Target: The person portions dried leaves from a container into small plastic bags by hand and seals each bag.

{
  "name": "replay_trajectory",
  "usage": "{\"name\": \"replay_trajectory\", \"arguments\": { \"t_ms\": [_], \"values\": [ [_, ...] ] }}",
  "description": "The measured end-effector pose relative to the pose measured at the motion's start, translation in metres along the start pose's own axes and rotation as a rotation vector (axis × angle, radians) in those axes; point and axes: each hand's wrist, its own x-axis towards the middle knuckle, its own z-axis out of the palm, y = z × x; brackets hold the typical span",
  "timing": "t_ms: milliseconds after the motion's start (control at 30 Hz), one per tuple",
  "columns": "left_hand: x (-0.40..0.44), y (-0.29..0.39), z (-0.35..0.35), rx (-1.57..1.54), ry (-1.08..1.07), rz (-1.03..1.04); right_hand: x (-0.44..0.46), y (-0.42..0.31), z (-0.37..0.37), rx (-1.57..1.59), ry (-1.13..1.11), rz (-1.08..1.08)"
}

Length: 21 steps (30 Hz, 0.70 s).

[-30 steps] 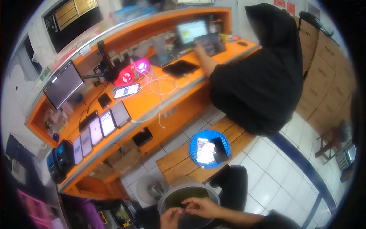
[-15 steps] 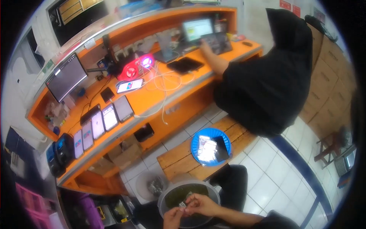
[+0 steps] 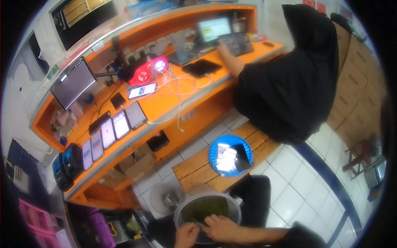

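Right hand (image 3: pixel 219 228) now lying flatter, left hand (image 3: pixel 187 234) curling narrowly, toward near edge of round grey tub (image 3: pixel 235 211). Anything held: blurring, cannot tell.

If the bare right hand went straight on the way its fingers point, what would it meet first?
Most likely the bare left hand, close ahead of the bare right hand at the round grey plastic tub. Depth is unclear, and anything small between the hands cannot be made out.
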Motion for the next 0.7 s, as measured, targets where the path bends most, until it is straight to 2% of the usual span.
{"name": "replay_trajectory", "arguments": {
  "t_ms": [33, 67, 100, 133, 167, 200, 233, 267, 333, 367, 400, 433, 467, 533, 567, 700],
  "values": [
    [0.004, -0.013, -0.003, -0.222, -0.063, 0.026, -0.001, -0.003, -0.001, -0.081, -0.054, -0.097],
    [0.01, -0.043, -0.002, -0.217, -0.139, 0.1, -0.001, -0.004, 0.001, -0.08, -0.048, -0.095],
    [0.012, -0.063, 0.006, -0.213, -0.14, 0.104, -0.002, -0.005, 0.005, -0.026, -0.18, -0.204],
    [0.013, -0.08, 0.012, -0.429, -0.228, 0.033, -0.002, -0.005, 0.007, 0.029, -0.313, -0.314],
    [0.014, -0.087, 0.014, -0.645, -0.314, -0.04, -0.001, 0.0, 0.007, 0.029, -0.308, -0.316],
    [0.013, -0.08, 0.02, -0.639, -0.311, -0.037, 0.001, 0.007, 0.008, 0.033, -0.201, -0.429],
    [0.01, -0.066, 0.033, -0.537, -0.133, 0.05, 0.003, 0.014, 0.006, 0.035, -0.091, -0.542],
    [0.006, -0.053, 0.041, -0.431, 0.042, 0.135, 0.004, 0.015, 0.0, 0.035, -0.084, -0.546],
    [0.0, -0.026, 0.039, -0.481, 0.048, 0.147, 0.008, 0.015, -0.011, -0.105, -0.332, -0.212],
    [-0.002, -0.02, 0.037, -0.54, 0.053, 0.155, 0.006, 0.025, 0.002, -0.101, -0.326, -0.212],
    [-0.003, -0.023, 0.037, -0.536, 0.051, 0.154, 0.002, 0.042, 0.025, 0.066, -0.303, -0.214],
    [-0.005, -0.03, 0.039, -0.347, 0.094, 0.151, 0.002, 0.047, 0.03, 0.231, -0.281, -0.217],
    [-0.007, -0.038, 0.042, -0.158, 0.138, 0.147, -0.001, 0.047, 0.033, 0.233, -0.281, -0.217],
    [0.0, -0.086, 0.055, -0.13, 0.147, 0.06, -0.004, 0.035, 0.015, 1.026, -0.544, 0.121],
    [0.003, -0.1, 0.059, -0.103, 0.154, -0.024, -0.004, 0.034, 0.009, 1.029, -0.544, 0.121],
    [-0.004, 0.009, 0.023, 0.104, 0.158, 0.131, -0.014, 0.044, 0.003, 1.235, -0.589, 0.246]
  ]
}}
